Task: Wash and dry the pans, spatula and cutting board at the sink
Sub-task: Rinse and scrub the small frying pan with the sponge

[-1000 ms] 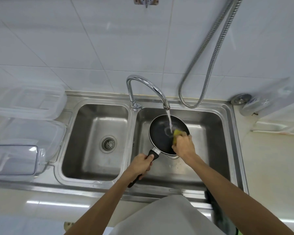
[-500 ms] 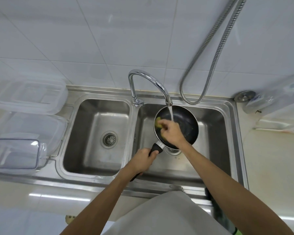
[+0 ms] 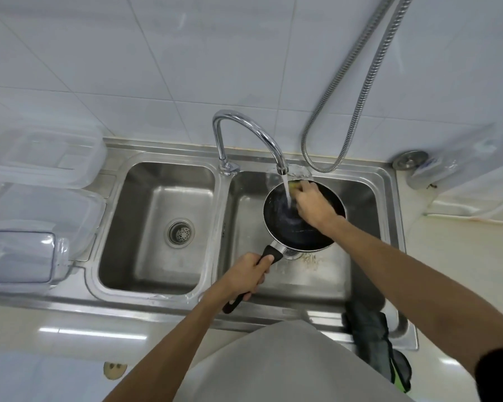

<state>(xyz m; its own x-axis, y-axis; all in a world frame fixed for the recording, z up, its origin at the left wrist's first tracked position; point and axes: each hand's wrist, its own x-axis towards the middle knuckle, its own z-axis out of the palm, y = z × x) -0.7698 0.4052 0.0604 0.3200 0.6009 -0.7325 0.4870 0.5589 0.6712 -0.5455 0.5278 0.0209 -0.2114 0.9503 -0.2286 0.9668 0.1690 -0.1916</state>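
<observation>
Squarely over the right basin of the steel sink [image 3: 369, 181], the black pan [image 3: 285, 227] is held tilted, its open face turned up toward the camera and its base raised off the basin floor. The left hand [image 3: 249, 275] is wrapped tight around the pan's black handle [image 3: 272, 254], with the handle's end poking out below the fist. The right hand [image 3: 312, 206] reaches into the pan from the right, its fingers curled over a yellow sponge [image 3: 295, 184] that is pressed against the inside of the pan at its far rim. A stream of water [image 3: 287, 194] falls from the curved chrome faucet [image 3: 244, 126] straight into the pan, just left of the sponge. The left basin holds only its round drain strainer [image 3: 181, 232]. A dark cloth [image 3: 368, 335] hangs over the sink's front rim at the right. Behind the sink, a ribbed metal hose [image 3: 360, 91] loops down the white tiled wall, and a round metal plug [image 3: 410, 159] lies at the sink's back right corner beside a clear plastic bag [image 3: 459, 161]. Several clear plastic containers [image 3: 41, 210] are stacked on the surface [image 3: 462, 256] to the left of the sink.
</observation>
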